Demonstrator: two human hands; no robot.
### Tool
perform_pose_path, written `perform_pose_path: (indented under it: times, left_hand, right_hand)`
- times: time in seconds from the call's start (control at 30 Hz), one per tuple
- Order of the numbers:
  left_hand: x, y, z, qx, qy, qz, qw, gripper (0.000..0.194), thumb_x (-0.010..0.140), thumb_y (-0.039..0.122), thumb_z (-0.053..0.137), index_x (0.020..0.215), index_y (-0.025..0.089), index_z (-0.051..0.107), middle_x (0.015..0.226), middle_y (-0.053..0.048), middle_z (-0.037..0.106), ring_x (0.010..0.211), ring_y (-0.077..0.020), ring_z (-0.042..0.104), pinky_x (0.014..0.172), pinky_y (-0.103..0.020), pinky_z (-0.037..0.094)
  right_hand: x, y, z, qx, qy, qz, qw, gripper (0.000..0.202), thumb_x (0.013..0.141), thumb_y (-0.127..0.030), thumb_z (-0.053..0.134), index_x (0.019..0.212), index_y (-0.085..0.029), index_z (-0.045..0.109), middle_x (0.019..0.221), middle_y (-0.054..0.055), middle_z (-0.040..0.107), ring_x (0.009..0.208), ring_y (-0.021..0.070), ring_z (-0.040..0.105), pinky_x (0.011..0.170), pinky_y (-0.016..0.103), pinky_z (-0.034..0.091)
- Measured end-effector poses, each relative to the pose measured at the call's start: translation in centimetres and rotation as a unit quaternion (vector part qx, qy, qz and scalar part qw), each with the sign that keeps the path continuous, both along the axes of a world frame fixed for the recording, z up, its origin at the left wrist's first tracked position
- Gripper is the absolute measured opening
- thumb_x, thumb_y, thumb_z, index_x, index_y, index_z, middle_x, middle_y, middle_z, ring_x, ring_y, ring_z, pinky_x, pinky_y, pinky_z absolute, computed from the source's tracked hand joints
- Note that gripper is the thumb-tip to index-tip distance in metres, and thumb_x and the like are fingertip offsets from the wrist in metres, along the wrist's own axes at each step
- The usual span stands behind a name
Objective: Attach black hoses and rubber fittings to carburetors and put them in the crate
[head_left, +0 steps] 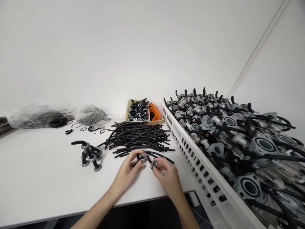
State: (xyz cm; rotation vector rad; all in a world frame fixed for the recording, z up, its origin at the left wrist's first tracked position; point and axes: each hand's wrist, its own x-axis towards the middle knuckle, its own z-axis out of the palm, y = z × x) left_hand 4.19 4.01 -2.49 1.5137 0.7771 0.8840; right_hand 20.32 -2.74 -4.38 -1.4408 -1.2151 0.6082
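Observation:
Over the white table's front part, my left hand (pixel 127 169) pinches a small grey metal fitting (pixel 143 156) with a black bent rubber piece on it. Close beside it, my right hand (pixel 166 175) is closed on a round grey cap (pixel 154 163) with a short black rubber tube. Whether the two pieces touch is hard to tell. Just beyond my fingers lies a pile of black rubber hoses (pixel 140 136). To the left, a cluster of black tube pieces with grey round ends (pixel 90 156) stands on the table.
A white slatted crate (pixel 197 162) full of metal housings with black hoses (pixel 230 121) runs along the right. At the back stand a cream tray (pixel 128 111) of small capped parts and an orange basket (pixel 154 111). Plastic bags (pixel 89 114) and black rings (pixel 57 122) lie back left.

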Motion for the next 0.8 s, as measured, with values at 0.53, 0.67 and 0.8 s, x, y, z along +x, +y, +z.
perform_pose_path:
  times: [0.53, 0.67, 0.8]
  left_hand:
    - [-3.1, -0.3, -0.3, 0.271, 0.266, -0.047, 0.924, 0.064, 0.091, 0.011, 0.038, 0.148, 0.039, 0.032, 0.153, 0.003, 0.04, 0.136, -0.0195, 0.045, 0.112, -0.035, 0.036]
    - [-3.6, -0.3, -0.2, 0.27, 0.246, -0.045, 0.93, 0.059, 0.091, 0.013, 0.042, 0.142, 0.041, 0.043, 0.152, 0.005, 0.042, 0.136, -0.0199, 0.044, 0.11, -0.034, 0.039]
    - [-4.4, 0.6, -0.5, 0.3, 0.171, 0.042, 0.937, 0.047, 0.09, 0.021, 0.053, 0.135, 0.034, 0.049, 0.138, -0.002, 0.059, 0.122, -0.0218, 0.059, 0.104, -0.035, 0.046]
  right_hand:
    - [0.1, 0.2, -0.9, 0.025, -0.002, 0.003, 1.0, 0.016, 0.072, -0.008, 0.049, 0.076, -0.023, 0.046, 0.093, 0.006, 0.066, 0.094, 0.0203, 0.067, 0.088, 0.036, 0.055]
    - [0.1, 0.2, -0.9, 0.014, 0.045, 0.013, 0.999, 0.019, 0.073, -0.01, 0.053, 0.087, -0.023, 0.05, 0.096, 0.007, 0.067, 0.096, 0.0211, 0.069, 0.083, 0.033, 0.057]
    - [0.1, 0.0, -0.5, 0.008, 0.006, 0.018, 1.0, 0.032, 0.075, -0.01, 0.052, 0.103, -0.022, 0.061, 0.101, 0.007, 0.07, 0.099, 0.0214, 0.069, 0.089, 0.034, 0.055]
